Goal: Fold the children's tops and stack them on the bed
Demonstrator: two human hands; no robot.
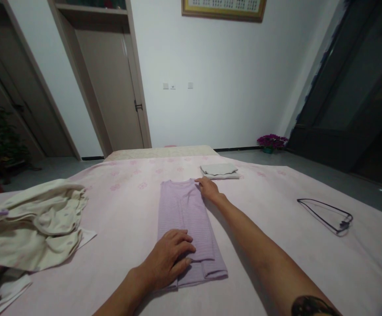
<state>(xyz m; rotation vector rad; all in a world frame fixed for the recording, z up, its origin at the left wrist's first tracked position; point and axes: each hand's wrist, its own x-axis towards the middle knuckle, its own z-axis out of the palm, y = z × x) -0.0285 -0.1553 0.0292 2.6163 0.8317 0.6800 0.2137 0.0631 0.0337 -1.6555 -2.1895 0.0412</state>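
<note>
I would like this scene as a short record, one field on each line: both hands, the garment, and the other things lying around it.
Left hand: resting on the lower part of the lavender garment
Right hand: at the garment's far right corner, beside the neckline; grip unclear
Garment state: folded, neckline away from the person
Left side: rumpled cream cloth
Beyond right hand: folded grey cloth
Right side: thin black looped object, perhaps a hanger
Surface: pink flowered sheet

Left hand [174,252] near, palm-down; right hand [209,189] farther out, perhaps in a pinch
</note>
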